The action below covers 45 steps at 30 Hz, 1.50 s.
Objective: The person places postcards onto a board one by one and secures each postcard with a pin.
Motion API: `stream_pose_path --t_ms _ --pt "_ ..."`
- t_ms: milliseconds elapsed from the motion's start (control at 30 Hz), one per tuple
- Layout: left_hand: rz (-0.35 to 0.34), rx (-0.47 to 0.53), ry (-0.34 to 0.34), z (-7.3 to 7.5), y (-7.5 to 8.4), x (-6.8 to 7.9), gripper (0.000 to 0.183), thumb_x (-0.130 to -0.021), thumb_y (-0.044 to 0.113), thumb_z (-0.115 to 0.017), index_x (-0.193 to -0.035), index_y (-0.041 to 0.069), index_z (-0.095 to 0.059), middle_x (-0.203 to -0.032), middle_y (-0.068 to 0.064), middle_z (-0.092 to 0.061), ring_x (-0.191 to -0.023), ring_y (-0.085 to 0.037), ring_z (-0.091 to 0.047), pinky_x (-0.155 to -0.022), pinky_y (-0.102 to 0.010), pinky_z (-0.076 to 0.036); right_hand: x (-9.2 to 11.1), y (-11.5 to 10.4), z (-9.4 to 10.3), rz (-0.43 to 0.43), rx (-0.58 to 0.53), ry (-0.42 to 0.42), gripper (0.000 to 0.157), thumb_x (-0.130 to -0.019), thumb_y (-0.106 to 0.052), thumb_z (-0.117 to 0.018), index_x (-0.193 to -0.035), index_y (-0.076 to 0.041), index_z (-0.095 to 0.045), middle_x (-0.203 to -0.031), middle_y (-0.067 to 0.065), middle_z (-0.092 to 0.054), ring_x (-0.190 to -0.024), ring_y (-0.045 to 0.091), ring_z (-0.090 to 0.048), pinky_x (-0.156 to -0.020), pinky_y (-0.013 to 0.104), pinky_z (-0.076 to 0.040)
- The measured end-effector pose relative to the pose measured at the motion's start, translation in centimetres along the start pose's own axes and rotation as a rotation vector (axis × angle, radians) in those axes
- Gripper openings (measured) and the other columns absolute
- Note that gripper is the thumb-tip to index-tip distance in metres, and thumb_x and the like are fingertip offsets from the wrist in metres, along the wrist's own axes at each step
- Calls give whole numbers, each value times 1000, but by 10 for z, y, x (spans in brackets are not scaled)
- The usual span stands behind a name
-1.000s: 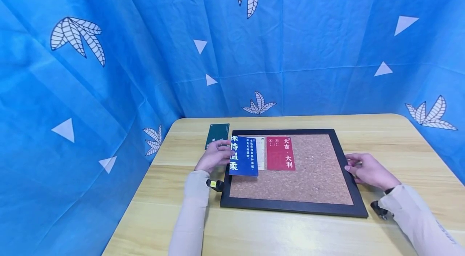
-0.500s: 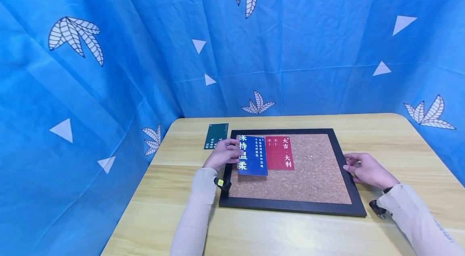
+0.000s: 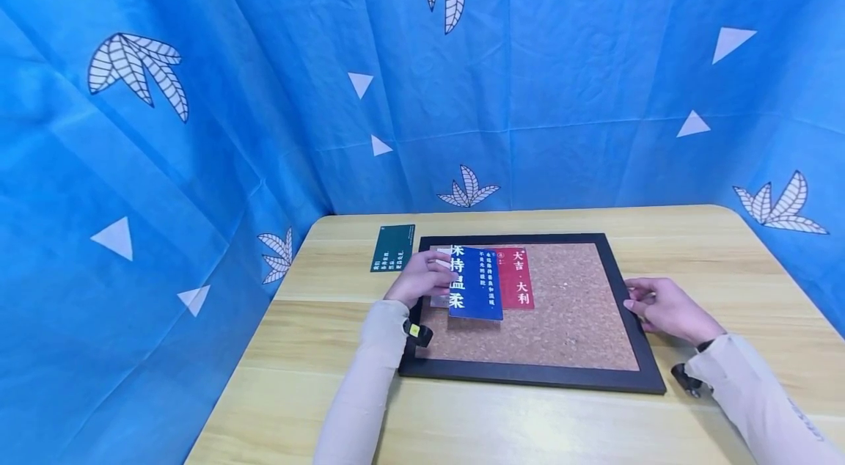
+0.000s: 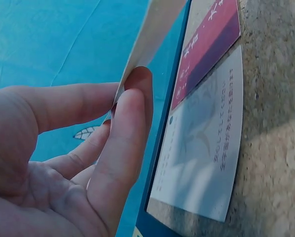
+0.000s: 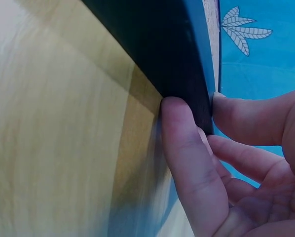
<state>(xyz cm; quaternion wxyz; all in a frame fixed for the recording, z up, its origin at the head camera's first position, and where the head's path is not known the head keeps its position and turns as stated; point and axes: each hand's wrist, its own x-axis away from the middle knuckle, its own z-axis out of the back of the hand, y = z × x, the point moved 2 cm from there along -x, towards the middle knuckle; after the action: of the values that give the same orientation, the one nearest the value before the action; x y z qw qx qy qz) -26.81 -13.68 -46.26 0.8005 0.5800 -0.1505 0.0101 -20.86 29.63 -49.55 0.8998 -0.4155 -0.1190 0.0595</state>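
My left hand [image 3: 422, 278] pinches a blue card with white characters [image 3: 475, 293] by its left edge, between thumb and fingers. The card is held above a cork board [image 3: 568, 337] with a black frame, and a shadow shows beneath it. In the left wrist view the held card [image 4: 152, 37] appears nearly edge-on, raised off the board. On the cork lie a red card [image 3: 520, 282] and, left of it, a white card [image 4: 202, 143], both partly covered by the blue card in the head view. My right hand [image 3: 667, 309] grips the frame's right side [image 5: 160, 59], thumb on top and fingers along the outer edge.
A dark green card [image 3: 391, 245] lies on the wooden table [image 3: 297, 362], just beyond the board's upper left corner. Blue patterned curtains [image 3: 568, 83] hang behind the table and along its left side.
My left hand has moved right with the blue card, which covers more of the red card now. The white card's left part and more of the green card have come into view. My right hand stays put.
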Motion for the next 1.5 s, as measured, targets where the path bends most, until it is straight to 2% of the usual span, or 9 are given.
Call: stream_pose_path --t_ms 367,567,800,1133,1300,1500 --pt "-9 -16 -18 -11 11 1 38 -92 11 -78 -126 6 -63 -108 -15 -75 -78 -16 -73 -75 -34 -65 2 1 -1 -10 19 11 51 -104 -6 -56 -145 21 -40 -114 27 -60 -84 17 -63 -59 30 -58" --pt "-12 -7 -28 -18 12 -4 33 -91 12 -78 -121 6 -65 -105 -14 -75 -77 -16 -73 -78 -38 -65 2 2 -1 6 18 17 50 -104 -5 -56 -144 21 -40 -112 26 -60 -81 16 -62 -58 29 -56" --pt "-4 5 -16 -29 16 -6 30 -92 13 -78 -118 5 -66 -103 -13 -76 -76 -16 -73 -71 -31 -64 4 4 -3 6 20 20 50 -103 -5 -56 -144 21 -41 -109 24 -61 -74 14 -60 -56 28 -55" --pt "-18 -46 -16 -49 21 -9 24 -93 17 -77 -114 7 -68 -97 -11 -77 -74 -15 -73 -81 -39 -64 4 4 -4 -4 21 36 48 -103 -5 -57 -142 21 -43 -108 23 -61 -78 13 -61 -56 28 -55" --pt "-28 -87 -21 -58 23 -12 21 -94 18 -76 -111 8 -68 -93 -8 -78 -67 -12 -71 -75 -35 -65 3 3 -4 -3 25 39 48 -103 -5 -57 -142 20 -44 -108 23 -61 -78 13 -61 -57 28 -56" --pt "-60 -80 -28 -69 27 -15 18 -95 16 -75 -108 7 -67 -87 -7 -77 -60 -11 -67 -65 -28 -63 2 -1 -3 4 27 34 49 -104 -6 -56 -143 20 -43 -109 25 -61 -80 15 -61 -57 29 -56"
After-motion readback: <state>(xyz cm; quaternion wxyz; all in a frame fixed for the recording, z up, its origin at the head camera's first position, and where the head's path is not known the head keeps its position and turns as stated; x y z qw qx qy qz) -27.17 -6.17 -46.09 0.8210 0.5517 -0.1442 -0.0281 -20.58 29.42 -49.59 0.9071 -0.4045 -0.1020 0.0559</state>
